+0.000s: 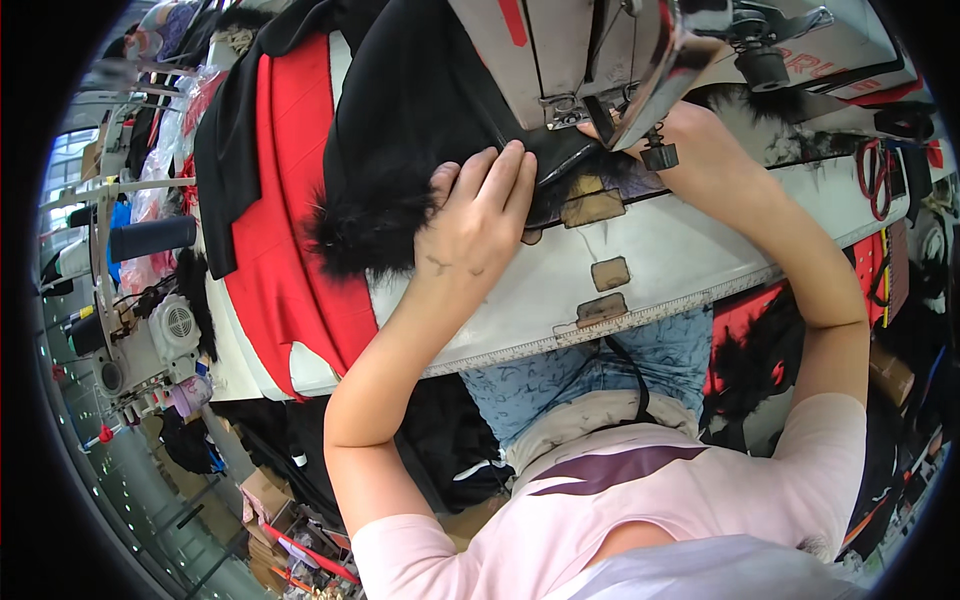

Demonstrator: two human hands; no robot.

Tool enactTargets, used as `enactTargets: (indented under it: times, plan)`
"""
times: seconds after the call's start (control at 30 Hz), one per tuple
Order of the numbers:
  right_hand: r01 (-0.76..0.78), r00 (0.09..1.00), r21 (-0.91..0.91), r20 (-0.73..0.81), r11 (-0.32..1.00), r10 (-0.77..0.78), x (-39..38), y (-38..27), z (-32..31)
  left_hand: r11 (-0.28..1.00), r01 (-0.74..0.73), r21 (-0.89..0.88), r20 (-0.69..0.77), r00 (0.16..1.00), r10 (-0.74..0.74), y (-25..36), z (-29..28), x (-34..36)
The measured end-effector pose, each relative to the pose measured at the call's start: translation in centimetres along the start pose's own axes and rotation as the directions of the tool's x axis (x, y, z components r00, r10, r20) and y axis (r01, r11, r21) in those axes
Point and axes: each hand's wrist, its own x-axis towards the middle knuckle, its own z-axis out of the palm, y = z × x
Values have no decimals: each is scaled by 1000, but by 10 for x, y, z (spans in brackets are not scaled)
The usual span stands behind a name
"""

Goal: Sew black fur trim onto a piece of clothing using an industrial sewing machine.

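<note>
Black fabric [400, 110] with a black fur trim [370, 232] lies on the sewing table, and its edge runs to the presser foot area of a sewing machine [520, 50]. My left hand [475, 215] rests palm down on the fabric just left of the machine, fingers stretched out close together over it. Beside the needle area, my right hand [680, 150] reaches in behind the machine's metal parts; a fingertip shows near the fabric, but most of its fingers are hidden. A shiny dark strip [565, 165] of the work lies between the hands.
Red fabric [290, 200] hangs over the table's left side beside more black cloth. A measuring tape [620, 325] runs along the near edge of the white table [500, 310]. Red-handled scissors [875, 180] lie at the right. Another machine's motor [175, 325] stands at the far left.
</note>
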Motion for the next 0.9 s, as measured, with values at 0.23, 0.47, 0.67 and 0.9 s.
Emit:
enactTargets:
  times: [0.23, 0.47, 0.67, 0.9]
  plan:
    - [106, 977, -249, -155, 963, -148, 4, -6, 3, 989, 142, 45, -8, 990, -142, -2, 1, -6]
    - [96, 978, -209, -165, 973, -132, 3, -7, 3, 964, 147, -221, -74, 983, -167, 42, -18, -37]
    - [47, 994, -141, -92, 989, -60, 2, -7, 3, 891, 450, -60, -96, 886, -454, 37, 2, -22]
    - [9, 1000, -240, 6, 971, -8, 2, -8, 5, 865, 456, -206, 122, 890, -440, 33, 8, -24]
